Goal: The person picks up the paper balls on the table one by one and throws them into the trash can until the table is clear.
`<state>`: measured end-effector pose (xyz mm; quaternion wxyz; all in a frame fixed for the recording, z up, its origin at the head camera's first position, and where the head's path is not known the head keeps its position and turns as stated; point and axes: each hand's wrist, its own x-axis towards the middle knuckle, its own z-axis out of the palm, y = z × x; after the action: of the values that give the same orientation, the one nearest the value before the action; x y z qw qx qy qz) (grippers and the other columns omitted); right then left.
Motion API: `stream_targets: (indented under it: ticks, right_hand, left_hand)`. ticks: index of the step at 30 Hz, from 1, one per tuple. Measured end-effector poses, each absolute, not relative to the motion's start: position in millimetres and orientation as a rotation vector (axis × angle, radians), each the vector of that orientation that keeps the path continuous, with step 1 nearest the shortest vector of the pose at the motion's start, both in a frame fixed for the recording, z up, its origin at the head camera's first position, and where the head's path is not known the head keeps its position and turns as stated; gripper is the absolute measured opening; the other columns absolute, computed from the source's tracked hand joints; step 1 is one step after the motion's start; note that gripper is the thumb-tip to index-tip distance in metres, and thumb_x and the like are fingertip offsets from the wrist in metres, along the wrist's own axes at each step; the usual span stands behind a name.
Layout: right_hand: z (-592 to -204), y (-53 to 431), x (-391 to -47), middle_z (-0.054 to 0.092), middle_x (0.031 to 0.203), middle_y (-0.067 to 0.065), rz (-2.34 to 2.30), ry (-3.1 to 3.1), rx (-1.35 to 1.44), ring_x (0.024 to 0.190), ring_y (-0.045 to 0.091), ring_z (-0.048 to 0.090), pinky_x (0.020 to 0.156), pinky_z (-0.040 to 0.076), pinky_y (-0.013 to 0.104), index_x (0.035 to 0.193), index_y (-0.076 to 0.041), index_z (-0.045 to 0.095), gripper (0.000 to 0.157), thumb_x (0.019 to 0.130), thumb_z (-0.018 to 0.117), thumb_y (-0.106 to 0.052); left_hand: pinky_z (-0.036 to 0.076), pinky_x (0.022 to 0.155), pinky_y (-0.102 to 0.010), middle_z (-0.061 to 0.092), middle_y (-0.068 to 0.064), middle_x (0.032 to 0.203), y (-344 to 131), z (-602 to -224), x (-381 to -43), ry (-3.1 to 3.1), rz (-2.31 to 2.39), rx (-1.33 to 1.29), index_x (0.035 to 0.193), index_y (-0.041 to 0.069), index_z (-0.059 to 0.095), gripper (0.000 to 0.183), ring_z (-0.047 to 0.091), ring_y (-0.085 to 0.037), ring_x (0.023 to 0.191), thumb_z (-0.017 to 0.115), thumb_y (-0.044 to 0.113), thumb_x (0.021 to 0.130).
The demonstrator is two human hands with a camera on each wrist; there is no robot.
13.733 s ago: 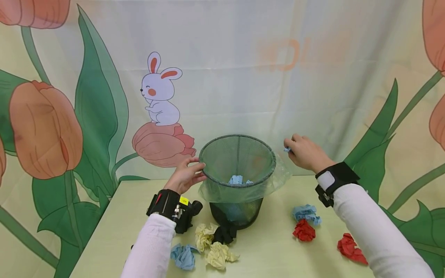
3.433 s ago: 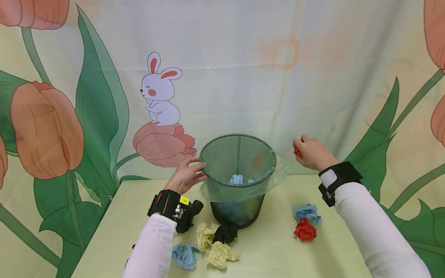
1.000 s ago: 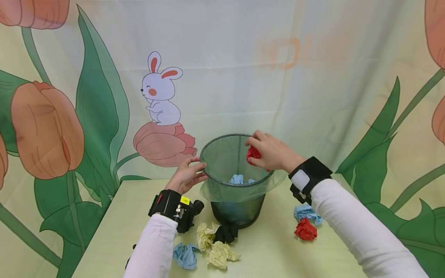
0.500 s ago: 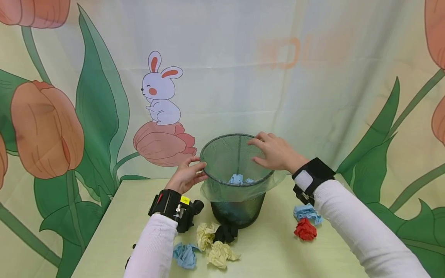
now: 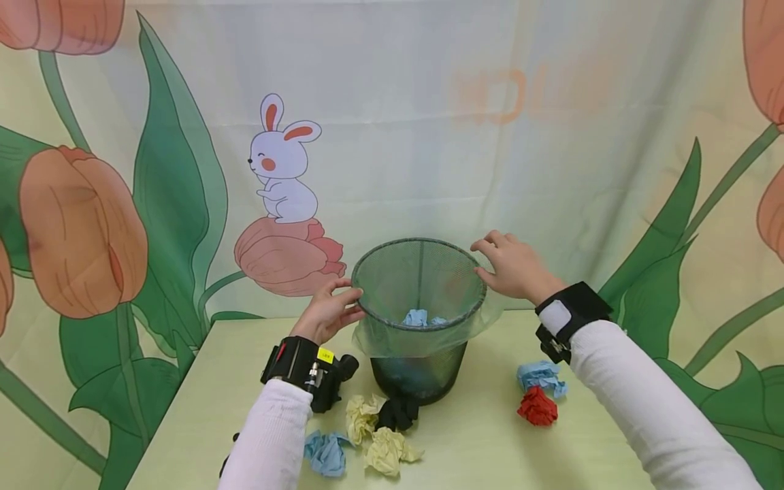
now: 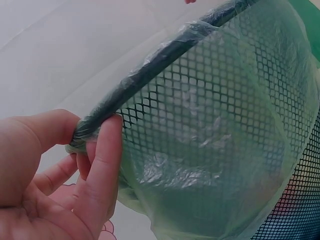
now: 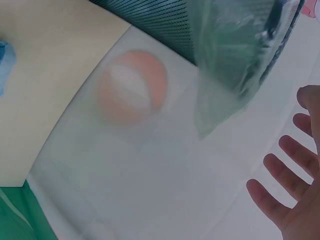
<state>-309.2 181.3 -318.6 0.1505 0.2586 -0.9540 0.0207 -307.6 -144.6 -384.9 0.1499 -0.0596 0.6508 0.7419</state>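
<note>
A black mesh wastebasket [image 5: 450, 373] stands at the middle of the table, lined with a thin green plastic bag [image 5: 382, 340] folded over its rim. My left hand [image 5: 327, 309] pinches the bag-covered rim at the left, thumb on one side and fingers on the other, as the left wrist view shows. Just off the right side of the rim is my right hand [image 5: 514, 267], its fingers spread and holding nothing. Light blue crumpled paper [image 5: 416, 318] shows inside the basket. In the right wrist view the bag's loose edge [image 7: 215, 112] hangs beside my right hand.
Right of the basket lie a blue paper ball [image 5: 542, 378] and a red paper ball [image 5: 537, 407]. In front are two yellow balls [image 5: 387, 452], a black one [image 5: 398, 412] and a blue one [image 5: 326, 453]. A printed curtain [image 5: 404, 163] hangs behind the table [image 5: 484, 435].
My right hand carried a red paper ball over the basket, let it go inside, and has drawn back to the right. My left hand has stayed at the rim.
</note>
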Motion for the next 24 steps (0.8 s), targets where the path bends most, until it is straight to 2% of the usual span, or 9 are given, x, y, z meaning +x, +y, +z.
stream_targets:
  ticks: [15,24]
  right_hand:
    - [-340,221,-305,0.054,0.108,0.018,0.041,-2.755,0.589,0.096,0.036,0.053,0.073,0.049,0.046,0.114,-0.006,0.058,0.031,0.089,0.059,-0.023]
    - [-366,242,-298,0.055,0.107,0.018,-0.003,-2.775,0.547,0.092,0.036,0.054,0.066,0.05,0.046,0.113,-0.007,0.06,0.031,0.088,0.059,-0.024]
  left_hand:
    - [0.055,0.068,-0.023,0.043,-0.016,0.111,-146,-388,-308,1.847,2.151,-0.159,0.136,0.009,0.028,0.05,0.055,-0.014,0.072,0.053,0.012,0.093]
    - [0.054,0.068,-0.023,0.044,-0.017,0.113,-146,-385,-307,1.846,2.147,-0.164,0.135,0.011,0.029,0.048,0.055,-0.014,0.071,0.053,0.012,0.093]
